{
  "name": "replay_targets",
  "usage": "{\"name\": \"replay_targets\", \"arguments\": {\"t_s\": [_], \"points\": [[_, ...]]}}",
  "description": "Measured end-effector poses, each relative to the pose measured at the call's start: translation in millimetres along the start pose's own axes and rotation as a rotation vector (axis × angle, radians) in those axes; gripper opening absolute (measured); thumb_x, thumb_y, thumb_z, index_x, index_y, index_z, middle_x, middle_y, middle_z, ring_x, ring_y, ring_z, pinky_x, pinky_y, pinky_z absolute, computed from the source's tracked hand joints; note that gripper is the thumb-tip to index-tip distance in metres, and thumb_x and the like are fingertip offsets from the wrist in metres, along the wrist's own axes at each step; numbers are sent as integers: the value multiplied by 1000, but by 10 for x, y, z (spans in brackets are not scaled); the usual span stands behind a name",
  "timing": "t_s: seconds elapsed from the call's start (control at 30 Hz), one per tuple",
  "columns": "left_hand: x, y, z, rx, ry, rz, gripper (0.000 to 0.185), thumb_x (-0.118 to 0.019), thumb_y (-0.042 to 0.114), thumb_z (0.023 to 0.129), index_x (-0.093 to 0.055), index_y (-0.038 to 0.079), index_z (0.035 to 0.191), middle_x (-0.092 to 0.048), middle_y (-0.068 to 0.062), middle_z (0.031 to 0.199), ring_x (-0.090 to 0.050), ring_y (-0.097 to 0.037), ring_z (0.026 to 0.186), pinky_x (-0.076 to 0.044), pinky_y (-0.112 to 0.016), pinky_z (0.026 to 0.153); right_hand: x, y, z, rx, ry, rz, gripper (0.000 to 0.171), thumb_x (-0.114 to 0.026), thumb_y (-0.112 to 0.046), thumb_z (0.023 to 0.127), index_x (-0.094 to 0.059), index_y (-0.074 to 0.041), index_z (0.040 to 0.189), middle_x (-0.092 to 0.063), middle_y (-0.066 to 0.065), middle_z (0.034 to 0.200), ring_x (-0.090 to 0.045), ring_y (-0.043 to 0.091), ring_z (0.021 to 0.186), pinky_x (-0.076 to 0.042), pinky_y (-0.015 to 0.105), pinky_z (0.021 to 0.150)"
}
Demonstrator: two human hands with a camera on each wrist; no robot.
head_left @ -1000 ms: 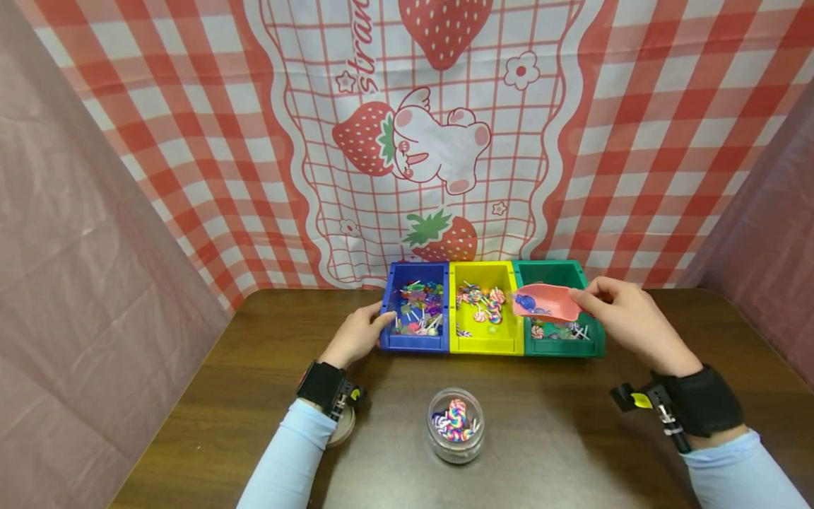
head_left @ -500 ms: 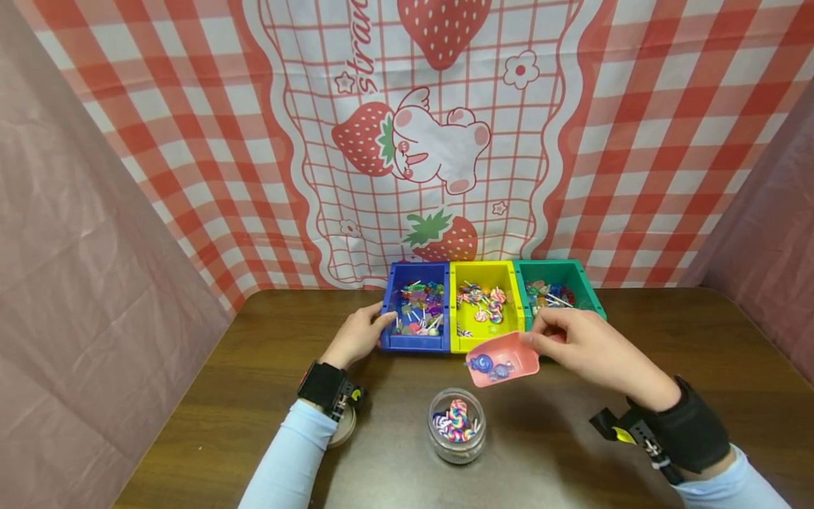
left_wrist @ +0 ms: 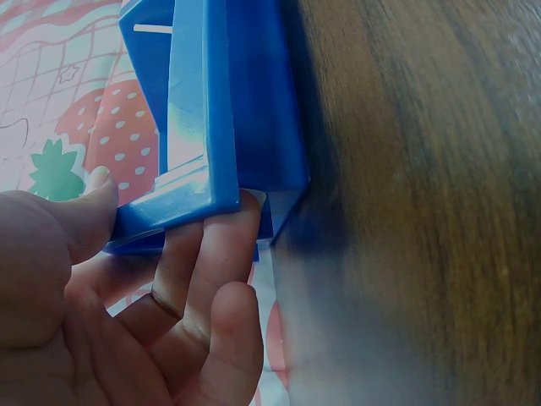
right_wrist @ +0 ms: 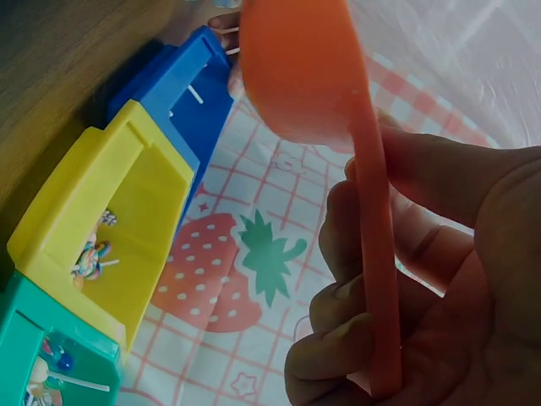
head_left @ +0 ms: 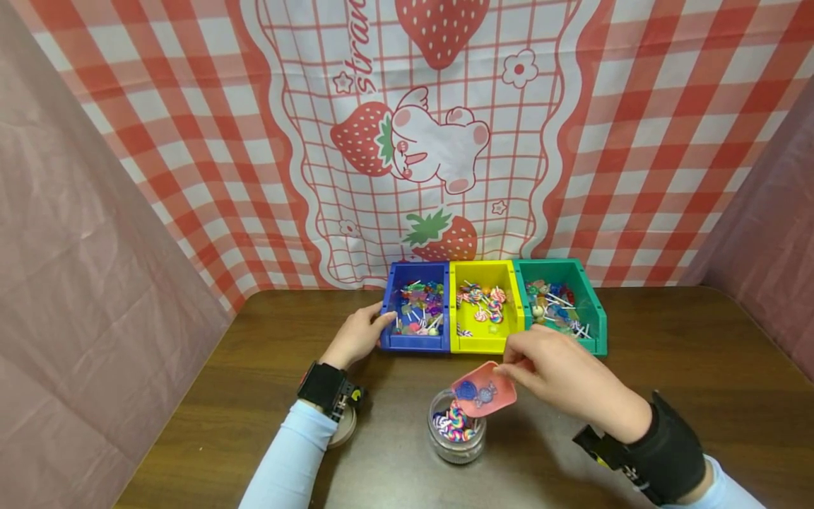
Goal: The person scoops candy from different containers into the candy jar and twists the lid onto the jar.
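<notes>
My right hand (head_left: 566, 371) grips the handle of a pink scoop (head_left: 504, 391), fingers curled round it in the right wrist view. Two blue candy pieces (head_left: 475, 392) lie in the scoop, whose front edge is over the rim of a clear jar (head_left: 459, 451). Inside the jar are striped lollipops (head_left: 456, 420). My left hand (head_left: 356, 336) holds the left wall of the blue bin (head_left: 416, 344); in the left wrist view the thumb is on one side of its edge and fingers on the other.
Joined to the blue bin are a yellow bin (head_left: 486, 345) with swirl lollipops and a green bin (head_left: 594, 344) with mixed candies. A round lid (head_left: 344, 428) lies partly under the left wrist. A checked cloth (head_left: 642, 141) hangs behind the table.
From over the green bin, my right hand has carried the scoop with the blue candies left and nearer, to the jar's rim. The left hand stays on the blue bin.
</notes>
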State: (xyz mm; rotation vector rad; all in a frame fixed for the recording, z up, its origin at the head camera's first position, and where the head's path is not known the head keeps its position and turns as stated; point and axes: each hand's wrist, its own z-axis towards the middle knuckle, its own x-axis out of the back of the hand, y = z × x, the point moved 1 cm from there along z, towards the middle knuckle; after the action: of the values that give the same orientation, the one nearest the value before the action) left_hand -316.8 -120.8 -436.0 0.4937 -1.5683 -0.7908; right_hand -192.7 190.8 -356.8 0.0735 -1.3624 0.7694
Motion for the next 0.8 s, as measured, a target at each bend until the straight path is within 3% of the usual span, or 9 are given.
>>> {"name": "replay_targets", "arguments": {"t_s": [0.3, 0.6, 0.8], "points": [[3, -1, -2, 1, -2, -9, 53, -53, 45, 102, -50, 18, 148, -63, -6, 70, -63, -30, 66, -42, -34, 63, -41, -84, -34, 75, 52, -56, 22, -84, -26, 82, -63, -26, 77, -46, -19, 68, -44, 7, 71, -41, 24, 60], [2, -5, -2, -5, -1, -10, 52, -53, 44, 103, -51, 18, 148, -63, -4, 72, -64, -30, 67, -42, -34, 63, -12, -108, -44, 80, 90, -68, 20, -85, -25, 81, -65, -25, 78, -49, -19, 71, -45, 7, 73, -42, 24, 60], [-1, -8, 3, -2, 1, -2, 51, -53, 44, 103, -52, 18, 147, -63, -4, 72, -63, -28, 66, -42, -34, 64, 150, 108, -28, 43, 238, -116, 23, -87, -20, 78, -64, -21, 77, -50, -12, 70, -43, 10, 70, -40, 28, 58]]}}
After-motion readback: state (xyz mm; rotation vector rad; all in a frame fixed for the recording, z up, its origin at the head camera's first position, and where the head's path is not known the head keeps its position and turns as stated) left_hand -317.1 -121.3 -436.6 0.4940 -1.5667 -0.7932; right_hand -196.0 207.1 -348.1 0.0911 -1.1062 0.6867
